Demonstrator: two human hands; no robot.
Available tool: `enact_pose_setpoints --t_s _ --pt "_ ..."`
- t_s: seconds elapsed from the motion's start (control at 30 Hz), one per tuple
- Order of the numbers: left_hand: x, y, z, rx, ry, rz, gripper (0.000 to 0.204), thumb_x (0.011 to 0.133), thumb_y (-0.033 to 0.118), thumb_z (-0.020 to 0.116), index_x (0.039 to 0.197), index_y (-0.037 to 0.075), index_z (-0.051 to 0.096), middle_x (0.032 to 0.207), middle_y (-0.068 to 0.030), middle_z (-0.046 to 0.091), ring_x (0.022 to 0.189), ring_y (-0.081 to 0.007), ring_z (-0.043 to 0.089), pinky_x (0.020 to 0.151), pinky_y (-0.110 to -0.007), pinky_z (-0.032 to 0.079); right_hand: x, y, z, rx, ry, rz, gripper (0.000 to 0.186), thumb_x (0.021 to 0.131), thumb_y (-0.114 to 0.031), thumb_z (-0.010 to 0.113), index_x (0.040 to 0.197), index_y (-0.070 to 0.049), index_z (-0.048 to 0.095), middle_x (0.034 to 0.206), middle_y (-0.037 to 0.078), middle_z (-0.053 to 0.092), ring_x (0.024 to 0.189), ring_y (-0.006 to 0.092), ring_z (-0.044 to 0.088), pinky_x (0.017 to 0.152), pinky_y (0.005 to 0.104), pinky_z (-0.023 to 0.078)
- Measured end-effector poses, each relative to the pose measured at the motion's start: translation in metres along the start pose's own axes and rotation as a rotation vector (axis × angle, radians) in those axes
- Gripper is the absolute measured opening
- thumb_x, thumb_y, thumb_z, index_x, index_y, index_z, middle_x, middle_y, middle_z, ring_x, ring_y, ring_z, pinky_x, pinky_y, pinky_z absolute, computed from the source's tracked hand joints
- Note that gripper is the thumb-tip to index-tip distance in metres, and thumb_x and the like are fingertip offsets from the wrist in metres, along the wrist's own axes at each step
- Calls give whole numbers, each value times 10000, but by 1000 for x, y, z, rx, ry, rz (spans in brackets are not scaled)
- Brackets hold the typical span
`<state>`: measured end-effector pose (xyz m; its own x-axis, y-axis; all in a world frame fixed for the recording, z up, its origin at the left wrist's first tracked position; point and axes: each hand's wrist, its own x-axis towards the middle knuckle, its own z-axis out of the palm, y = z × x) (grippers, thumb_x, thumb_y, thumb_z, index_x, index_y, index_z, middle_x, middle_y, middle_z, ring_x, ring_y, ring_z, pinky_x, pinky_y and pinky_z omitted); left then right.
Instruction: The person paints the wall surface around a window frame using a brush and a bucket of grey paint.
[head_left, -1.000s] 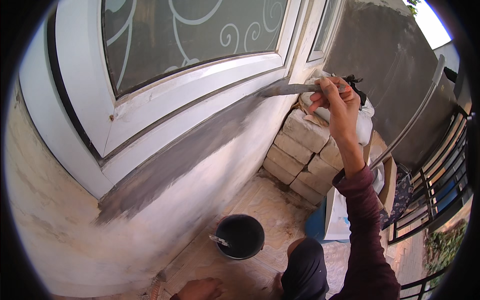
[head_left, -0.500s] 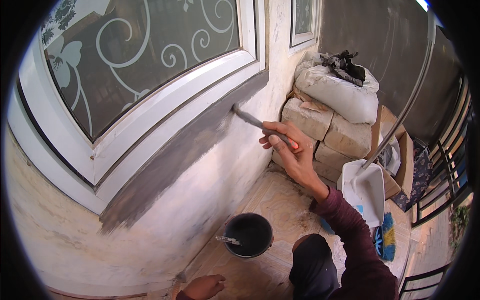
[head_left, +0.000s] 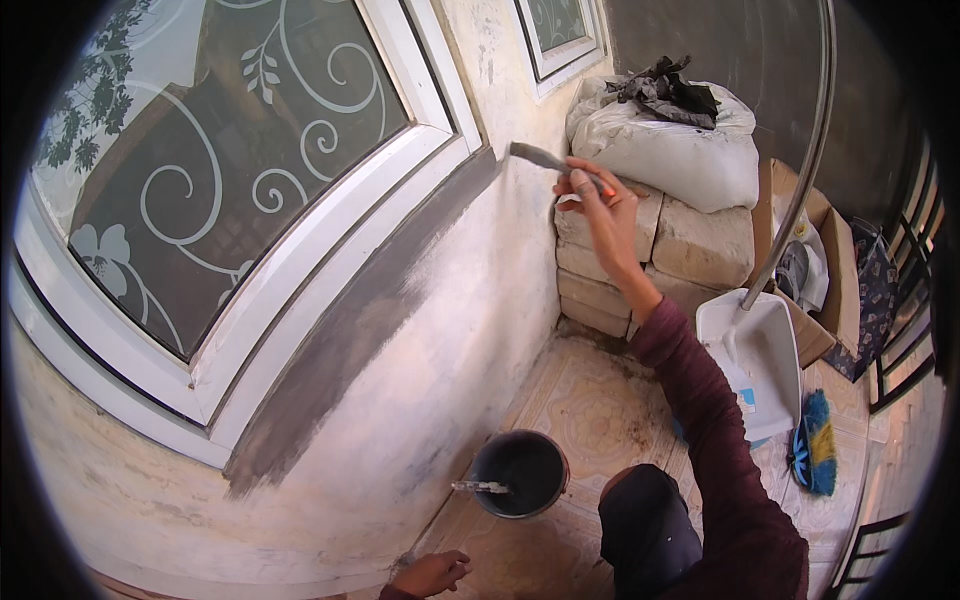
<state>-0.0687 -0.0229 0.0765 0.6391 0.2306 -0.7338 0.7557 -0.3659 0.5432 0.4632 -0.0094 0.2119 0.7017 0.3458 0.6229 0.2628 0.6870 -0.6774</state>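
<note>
My right hand [head_left: 606, 215] grips a paintbrush [head_left: 540, 156] by its dark handle, which has an orange end. The bristle tip points left, at the bare wall just beyond the right end of a dark grey painted band [head_left: 350, 320]. This band runs along the underside of a white window frame [head_left: 300, 265], with a streaky lower edge over the pale wall [head_left: 400, 420]. At the bottom, my left hand [head_left: 432, 573] hangs low with loosely bent fingers, holding nothing visible. Near it on the floor stands a dark bucket [head_left: 520, 448] with a paint-smeared stick [head_left: 480, 487] across its left rim.
Pale blocks [head_left: 703, 245] are stacked in the corner under a white sack [head_left: 665, 165] topped with crumpled black plastic [head_left: 668, 92]. A long-handled white dustpan [head_left: 750, 345], a blue-and-yellow brush head [head_left: 816, 445] and a cardboard box [head_left: 835, 280] stand to the right. Dark railings line the far right.
My right hand has carried the paintbrush from the grey band to the bare wall beyond its right end. The view has shifted. My left hand stays low, its fingers slightly more bent.
</note>
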Motion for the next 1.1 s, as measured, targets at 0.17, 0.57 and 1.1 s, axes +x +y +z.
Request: enact_pose_setpoints --t_s 0.17,0.57,1.1 --pt "3 3 2 4 25 -45 355 1032 255 535 1278 10 604 970 -136 731 816 -212 741 774 -337 553 -85 -35 44 -195 -337 -109 244 1007 -113 619 1199 28 671 1006 95 678 889 166 705 725 280 575" --pt "-8 8 4 8 33 -104 367 1035 276 542 1280 10 608 953 -135 733 802 -205 741 748 -330 549 -26 16 -15 53 94 67 325 1003 -182 637 1230 50 645 1014 91 684 898 166 695 724 286 580" --pt "-4 5 5 -34 37 -70 468 1024 405 556 1248 0 624 975 -181 730 775 -256 743 754 -376 551 -48 31 -18 54 -21 212 342 1017 -216 610 1221 56 656 1019 136 704 908 186 709 735 303 588"
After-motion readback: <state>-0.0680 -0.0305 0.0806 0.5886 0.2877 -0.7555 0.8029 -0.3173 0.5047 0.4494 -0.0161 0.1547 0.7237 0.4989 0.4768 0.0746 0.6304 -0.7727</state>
